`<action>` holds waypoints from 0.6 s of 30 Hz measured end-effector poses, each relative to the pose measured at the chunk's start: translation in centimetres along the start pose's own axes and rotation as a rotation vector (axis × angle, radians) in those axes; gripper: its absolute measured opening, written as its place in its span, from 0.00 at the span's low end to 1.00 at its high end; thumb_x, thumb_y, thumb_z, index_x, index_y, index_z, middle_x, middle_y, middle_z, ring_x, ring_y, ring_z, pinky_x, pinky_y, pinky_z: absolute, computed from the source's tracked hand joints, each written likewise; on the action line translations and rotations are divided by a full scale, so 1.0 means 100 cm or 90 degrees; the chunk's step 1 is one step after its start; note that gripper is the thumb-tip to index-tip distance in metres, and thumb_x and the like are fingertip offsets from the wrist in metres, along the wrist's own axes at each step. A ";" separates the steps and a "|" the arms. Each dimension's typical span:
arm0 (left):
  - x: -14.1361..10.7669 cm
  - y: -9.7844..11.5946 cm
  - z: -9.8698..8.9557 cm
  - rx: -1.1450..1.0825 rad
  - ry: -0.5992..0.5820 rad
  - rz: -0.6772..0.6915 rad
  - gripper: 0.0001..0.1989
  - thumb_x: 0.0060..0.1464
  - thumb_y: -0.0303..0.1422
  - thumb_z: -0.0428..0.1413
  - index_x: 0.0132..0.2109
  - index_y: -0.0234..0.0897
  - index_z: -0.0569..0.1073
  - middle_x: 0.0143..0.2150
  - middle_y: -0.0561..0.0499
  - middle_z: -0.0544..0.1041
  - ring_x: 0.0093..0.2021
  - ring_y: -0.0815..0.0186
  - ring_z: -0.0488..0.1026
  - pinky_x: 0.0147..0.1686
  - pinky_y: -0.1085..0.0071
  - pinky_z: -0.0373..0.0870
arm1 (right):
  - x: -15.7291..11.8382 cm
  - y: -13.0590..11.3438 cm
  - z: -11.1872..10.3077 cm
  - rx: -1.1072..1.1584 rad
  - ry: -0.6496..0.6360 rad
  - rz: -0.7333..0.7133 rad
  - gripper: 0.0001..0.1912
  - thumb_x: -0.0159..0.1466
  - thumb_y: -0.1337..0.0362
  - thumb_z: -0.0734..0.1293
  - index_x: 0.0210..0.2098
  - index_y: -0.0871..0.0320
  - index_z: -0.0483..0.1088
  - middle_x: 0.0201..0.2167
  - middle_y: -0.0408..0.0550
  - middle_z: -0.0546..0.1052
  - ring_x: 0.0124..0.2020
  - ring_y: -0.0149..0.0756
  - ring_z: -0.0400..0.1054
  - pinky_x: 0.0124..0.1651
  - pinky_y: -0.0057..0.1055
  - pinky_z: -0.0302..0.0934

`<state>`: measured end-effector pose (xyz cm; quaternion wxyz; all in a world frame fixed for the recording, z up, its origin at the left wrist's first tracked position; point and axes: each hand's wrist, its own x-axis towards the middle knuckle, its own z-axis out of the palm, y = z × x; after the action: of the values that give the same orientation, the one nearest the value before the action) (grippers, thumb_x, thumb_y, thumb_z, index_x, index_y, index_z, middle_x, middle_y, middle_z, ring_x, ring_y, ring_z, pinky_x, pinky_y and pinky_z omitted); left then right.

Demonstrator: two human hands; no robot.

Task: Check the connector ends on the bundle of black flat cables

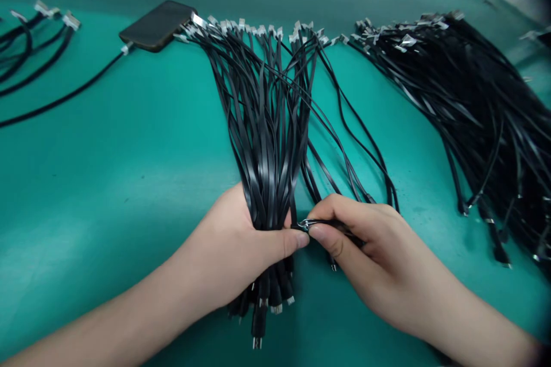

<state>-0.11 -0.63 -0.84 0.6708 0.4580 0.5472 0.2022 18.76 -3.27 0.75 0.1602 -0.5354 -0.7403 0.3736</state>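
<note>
Far-left part of smooth, slightly glossy green table [129, 195]: round black cables [55, 66], curved, silver metal plugs. Toward far edge, black phone [157, 26], flat rounded slab, cable plugged into one end. Left hand [228, 246] grasps thick bundle of flat, satiny black cables [267, 132], thumb across front; bundle's silver USB plugs fan toward table's far edge, black-sleeved connectors [258, 321] hang toward near edge. Right hand [374, 246] pinches thin black strand [329, 222] between thumb and forefinger, shiny bit at left thumb tip; cable or tie, can't tell. Table's right side: tangled black cable heap [486, 103].
</note>
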 end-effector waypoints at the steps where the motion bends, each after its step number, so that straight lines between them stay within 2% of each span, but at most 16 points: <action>1: 0.000 0.000 0.000 -0.003 0.001 0.002 0.12 0.45 0.32 0.66 0.28 0.39 0.68 0.23 0.59 0.68 0.25 0.69 0.66 0.24 0.73 0.62 | 0.000 0.000 0.000 0.001 0.001 -0.001 0.11 0.72 0.66 0.61 0.32 0.55 0.68 0.20 0.36 0.67 0.20 0.27 0.57 0.22 0.27 0.49; 4: 0.000 0.000 0.000 -0.005 0.008 0.003 0.13 0.44 0.33 0.67 0.28 0.39 0.68 0.23 0.59 0.68 0.25 0.69 0.66 0.24 0.73 0.63 | 0.001 0.001 0.002 0.016 0.033 0.024 0.11 0.72 0.65 0.61 0.32 0.55 0.68 0.19 0.36 0.65 0.18 0.27 0.57 0.20 0.27 0.48; 8: 0.000 0.001 -0.001 0.005 0.013 -0.009 0.13 0.44 0.32 0.67 0.28 0.39 0.68 0.22 0.59 0.68 0.24 0.69 0.66 0.24 0.73 0.62 | 0.002 0.006 0.003 0.064 0.150 0.087 0.09 0.72 0.62 0.60 0.35 0.54 0.67 0.17 0.35 0.62 0.15 0.28 0.54 0.17 0.27 0.48; 12: -0.001 -0.001 -0.005 -0.001 -0.035 0.035 0.13 0.47 0.37 0.67 0.29 0.38 0.70 0.25 0.58 0.70 0.27 0.68 0.68 0.27 0.72 0.64 | 0.000 0.007 0.002 0.113 0.219 0.074 0.08 0.73 0.60 0.60 0.40 0.53 0.68 0.23 0.40 0.70 0.21 0.31 0.63 0.21 0.28 0.53; 15: -0.003 -0.004 -0.008 -0.043 -0.059 0.053 0.08 0.55 0.36 0.62 0.34 0.38 0.72 0.29 0.55 0.74 0.32 0.66 0.72 0.35 0.69 0.70 | -0.004 0.005 0.001 0.138 0.221 0.016 0.08 0.74 0.59 0.60 0.41 0.53 0.69 0.28 0.42 0.73 0.25 0.31 0.65 0.25 0.28 0.57; 18: -0.003 -0.007 -0.009 -0.145 -0.068 0.034 0.06 0.54 0.32 0.62 0.39 0.36 0.75 0.34 0.52 0.78 0.37 0.64 0.77 0.41 0.66 0.73 | -0.007 0.003 0.001 0.161 0.165 -0.014 0.09 0.75 0.59 0.59 0.42 0.52 0.69 0.29 0.42 0.74 0.24 0.30 0.63 0.26 0.28 0.58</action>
<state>-1.21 -0.89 -1.25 0.7410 0.4035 0.4717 0.2563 19.18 -3.93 0.53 0.3246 -0.5465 -0.6663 0.3898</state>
